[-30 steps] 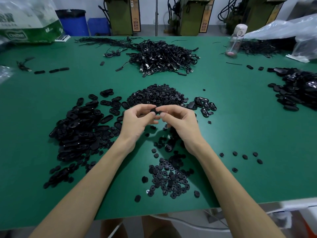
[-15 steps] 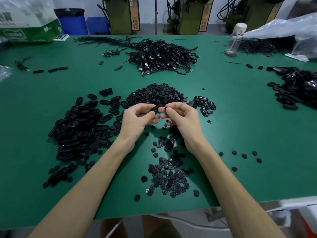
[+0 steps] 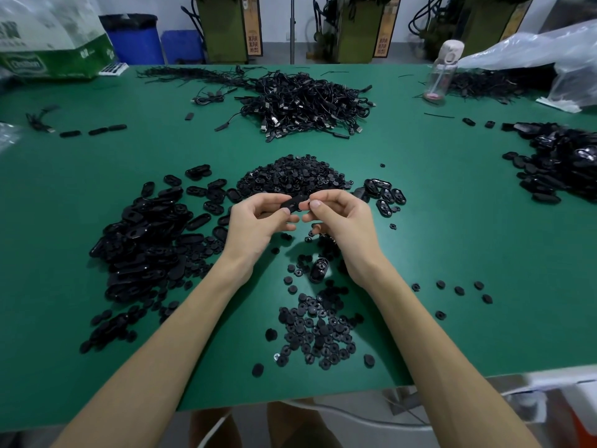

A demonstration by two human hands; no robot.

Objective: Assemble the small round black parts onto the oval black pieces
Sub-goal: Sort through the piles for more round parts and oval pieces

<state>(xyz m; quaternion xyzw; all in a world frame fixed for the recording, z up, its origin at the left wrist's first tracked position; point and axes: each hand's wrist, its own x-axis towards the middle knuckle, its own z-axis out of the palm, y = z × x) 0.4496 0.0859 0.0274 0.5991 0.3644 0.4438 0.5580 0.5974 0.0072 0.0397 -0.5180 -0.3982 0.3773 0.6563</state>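
The oval piece (image 3: 294, 202) is mostly hidden. The left hand (image 3: 258, 223) covers one end, and the right hand (image 3: 344, 221) pinches the other end. Whether a small round part sits under the right fingertips (image 3: 316, 205) is too small to tell.

The green and white bag (image 3: 48, 50) is cut off by the top and left edges. The clear plastic bag (image 3: 549, 56) and the black pile (image 3: 565, 163) in front of it run off the right edge. The machines (image 3: 352, 27) at the back lose their tops. Both arms (image 3: 168, 360) are cut off at the bottom. The table (image 3: 452, 221) hides most of the legs (image 3: 300, 425).
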